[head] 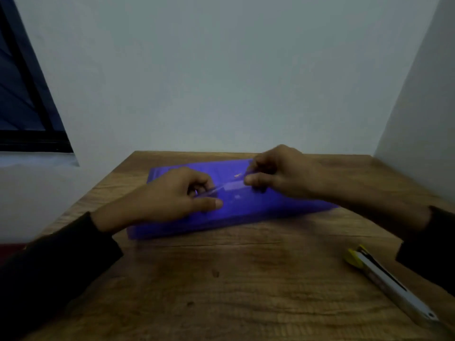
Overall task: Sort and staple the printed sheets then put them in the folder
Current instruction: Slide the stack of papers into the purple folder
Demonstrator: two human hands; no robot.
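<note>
A blue translucent plastic folder [246, 212] lies flat on the wooden bench [246, 279], turned at a slant so that its near left corner points toward the person and its far edge runs close to the wall [221, 82]. Both hands are over the folder's middle. The left hand [172, 195] has its fingers curled, and its grip pinches a thin, pale strip [221, 188] that lies on the folder's top face; the thumb lies flat on the plastic just below the strip. The right hand [278, 171] also has curled fingers, and its grip pinches the other end of the same strip, with the fingertips touching the folder. The strip is blurred, so what it is cannot be told. No printed sheets can be made out; whether any lie inside the folder cannot be told. Both forearms wear dark sleeves [49, 262]. Near the bench's right front edge, well apart from the folder, lies a long stapler [384, 279] with a grey body and a yellow end, partly covered by the right sleeve. A dark window frame [32, 94] stands at the far left
</note>
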